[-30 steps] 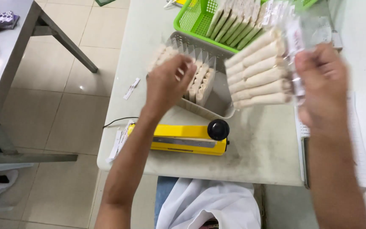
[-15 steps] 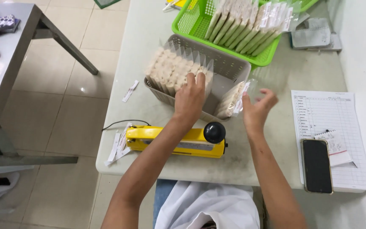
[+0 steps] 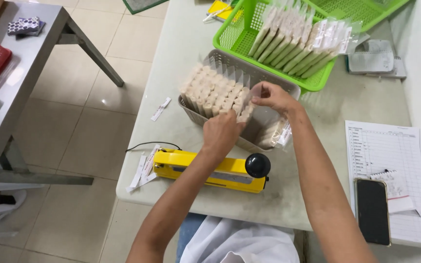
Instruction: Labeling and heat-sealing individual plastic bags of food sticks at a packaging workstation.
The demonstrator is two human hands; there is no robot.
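Working in: reaching into a grey basket (image 3: 269, 80) set on the pale tabletop (image 3: 176, 63), both hands meeting over its near half.
Left hand (image 3: 222, 134): curling over the front edge of the upright row of clear packets (image 3: 213, 90), fingers bent and pressing on the nearest packets; whether closing round one, cannot tell.
Right hand (image 3: 274, 97): pinching the top of a clear packet (image 3: 247, 104) at the end of the row, thumb and fingers closed on its film edge.
Packets: standing side by side, filling the basket's far-left part, each holding pale stick-shaped pieces; one more packet (image 3: 274, 134) lying flat in the basket under the right wrist.
Just below the left hand: sitting near the tabletop's front edge, a yellow heat sealer (image 3: 205, 170) with a black knob (image 3: 258, 165).
Beyond both hands: resting just behind the grey basket, a green basket (image 3: 239, 34) carrying more filled packets.
Right of the right arm: lying on the tabletop, a printed sheet (image 3: 391, 151) with a dark phone (image 3: 372, 210) on its near corner.
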